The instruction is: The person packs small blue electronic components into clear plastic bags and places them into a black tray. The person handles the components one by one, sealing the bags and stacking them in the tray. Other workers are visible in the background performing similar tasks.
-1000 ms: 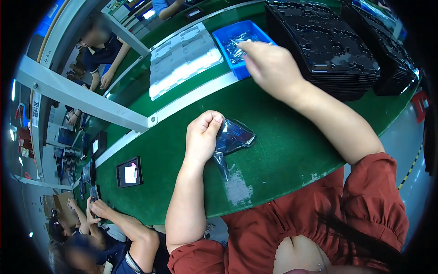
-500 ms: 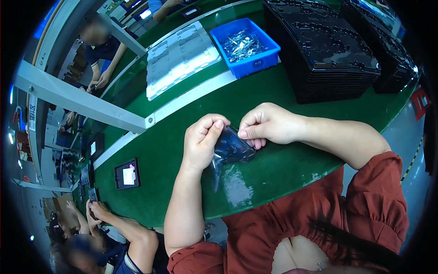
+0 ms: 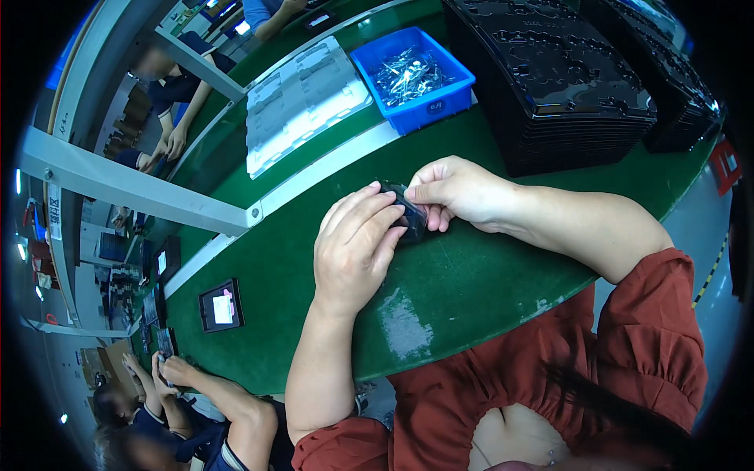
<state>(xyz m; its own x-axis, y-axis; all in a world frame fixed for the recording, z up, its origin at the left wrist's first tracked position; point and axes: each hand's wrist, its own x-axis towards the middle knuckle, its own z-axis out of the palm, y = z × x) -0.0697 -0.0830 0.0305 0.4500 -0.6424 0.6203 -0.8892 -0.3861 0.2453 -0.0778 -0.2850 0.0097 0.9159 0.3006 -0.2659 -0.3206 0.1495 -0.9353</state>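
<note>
A small dark, shiny plastic bag (image 3: 412,220) is held between my hands above the green table. My left hand (image 3: 352,250) is closed over its left side, fingers bent across it. At the upper right edge my right hand (image 3: 455,192) pinches the bag between thumb and fingers. The left fingers hide much of the bag, and whatever is inside cannot be made out.
Beyond my hands stand a blue bin (image 3: 428,110) of small metal parts and a grey moulded tray (image 3: 302,106). Tall stacks of black trays (image 3: 577,129) rise at the right. A small black tray (image 3: 221,305) lies left, near a metal frame (image 3: 149,184). Co-workers sit leftward.
The bag, spread out with a tail hanging down before, is now bunched up smaller. My left fingers have moved from a pinch to lying over it. My right hand has shifted slightly farther away.
</note>
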